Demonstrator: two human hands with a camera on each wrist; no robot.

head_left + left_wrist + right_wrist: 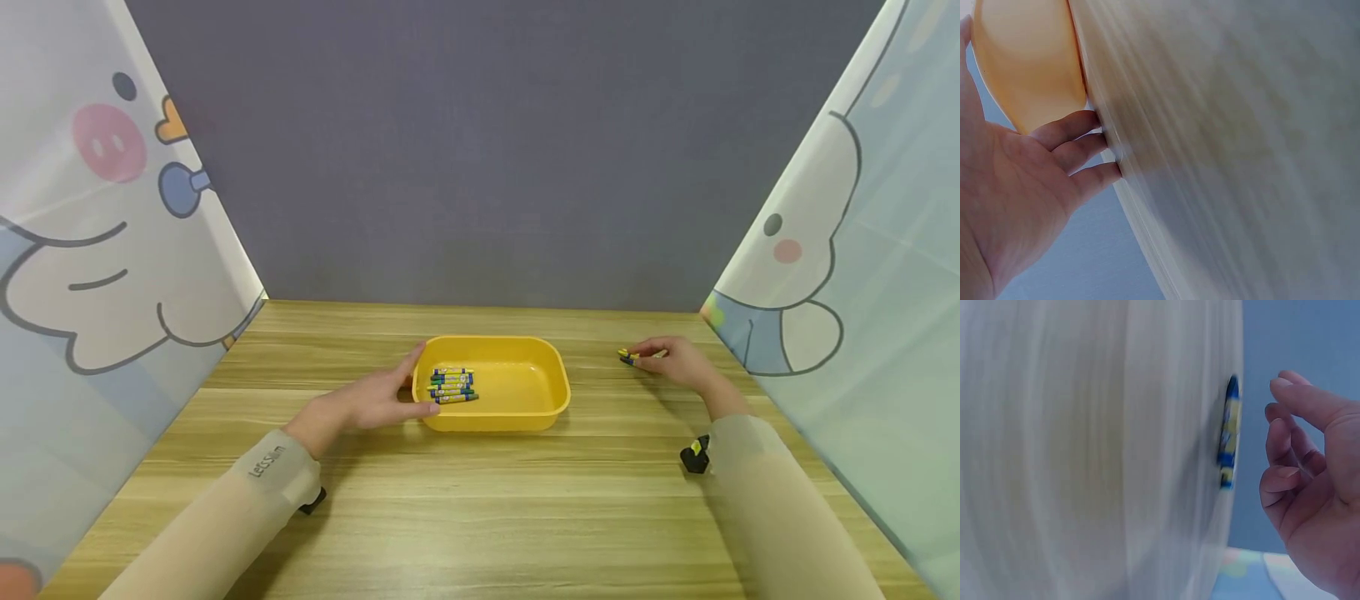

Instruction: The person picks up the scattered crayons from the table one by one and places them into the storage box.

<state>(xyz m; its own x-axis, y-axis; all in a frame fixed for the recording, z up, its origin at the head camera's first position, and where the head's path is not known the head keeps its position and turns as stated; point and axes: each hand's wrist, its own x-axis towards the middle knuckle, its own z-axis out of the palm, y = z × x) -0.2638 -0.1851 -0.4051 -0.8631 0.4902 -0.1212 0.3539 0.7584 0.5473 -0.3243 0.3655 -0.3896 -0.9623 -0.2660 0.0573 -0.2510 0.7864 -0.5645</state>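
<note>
A shallow yellow plastic tray (525,423) stands on the table, with several crayons (453,387) lying side by side at its left end. My left hand (375,398) spreads along that end, its thumb over the front rim and its fingers by the left side. In the left wrist view, the fingertips (1110,170) meet the tabletop beside the tray. To the right of the tray, my right hand (671,360) is at a yellow crayon (624,353) and a dark blue crayon (627,361). The right wrist view shows its loosely bent fingers holding nothing, apart from a blue-and-yellow crayon (1229,428) on the table.
The wood-grain table (495,517) runs back to a dark grey panel (480,150). Cartoon-printed sheets (97,250) (862,250) border it on both sides. Small black devices (695,458) are by both wrists.
</note>
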